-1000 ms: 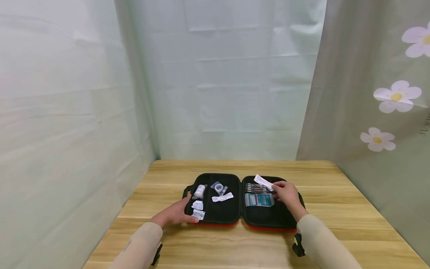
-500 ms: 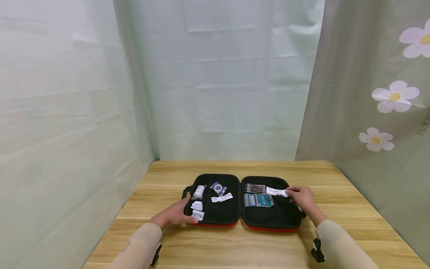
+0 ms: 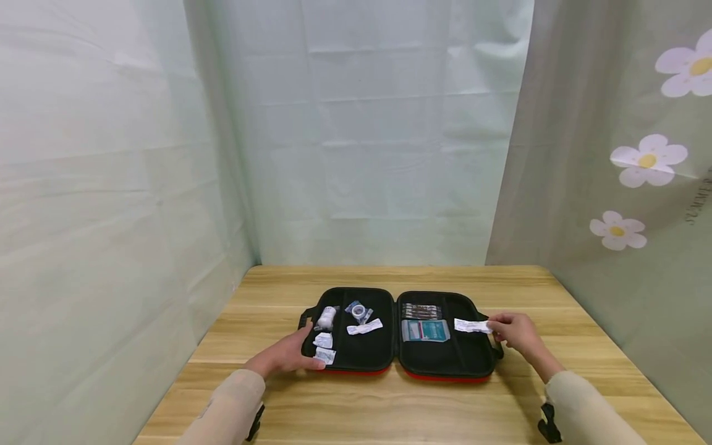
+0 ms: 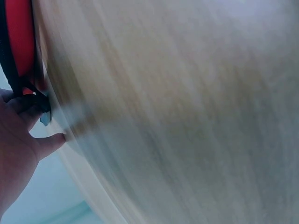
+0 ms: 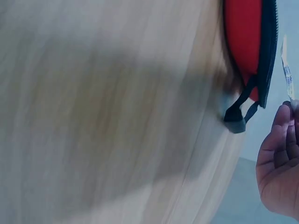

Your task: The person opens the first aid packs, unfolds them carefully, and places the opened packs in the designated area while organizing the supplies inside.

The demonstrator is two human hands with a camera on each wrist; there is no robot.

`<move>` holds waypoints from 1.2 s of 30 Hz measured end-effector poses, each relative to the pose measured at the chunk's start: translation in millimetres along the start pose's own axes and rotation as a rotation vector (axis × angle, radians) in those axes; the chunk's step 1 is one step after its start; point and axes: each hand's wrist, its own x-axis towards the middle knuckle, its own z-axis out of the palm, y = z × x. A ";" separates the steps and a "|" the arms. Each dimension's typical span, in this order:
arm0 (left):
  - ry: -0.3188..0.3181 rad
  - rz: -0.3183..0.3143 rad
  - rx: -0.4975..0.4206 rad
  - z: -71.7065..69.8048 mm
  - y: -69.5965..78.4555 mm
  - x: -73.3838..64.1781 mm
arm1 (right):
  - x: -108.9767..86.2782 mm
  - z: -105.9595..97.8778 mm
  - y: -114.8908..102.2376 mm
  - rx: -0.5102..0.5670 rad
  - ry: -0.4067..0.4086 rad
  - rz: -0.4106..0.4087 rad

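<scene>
An open black-lined first-aid case with a red outside lies flat on the table. My right hand pinches one end of a narrow white printed packet between thumb and fingers, over the right half's outer side. In the right wrist view the packet stands out from the fingertips, beside the case's strap handle. My left hand rests at the left edge of the case, thumb stretched along the front corner. In the left wrist view its fingers touch the black handle.
In the left half lie a bandage roll, a roll of tape, another white strip packet and two small white packets. The right half holds brown-tipped sticks in wrap and a teal packet. Curtains enclose the wooden table.
My right hand has moved right with the white packet, from over the wrapped sticks to the right half's outer side. The packet has turned from slanted to nearly level. The left hand stays put.
</scene>
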 end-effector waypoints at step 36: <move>-0.006 -0.004 -0.013 0.1 0.5 -0.9 | -8.3 21.8 -1.5 -0.103 -0.105 -0.049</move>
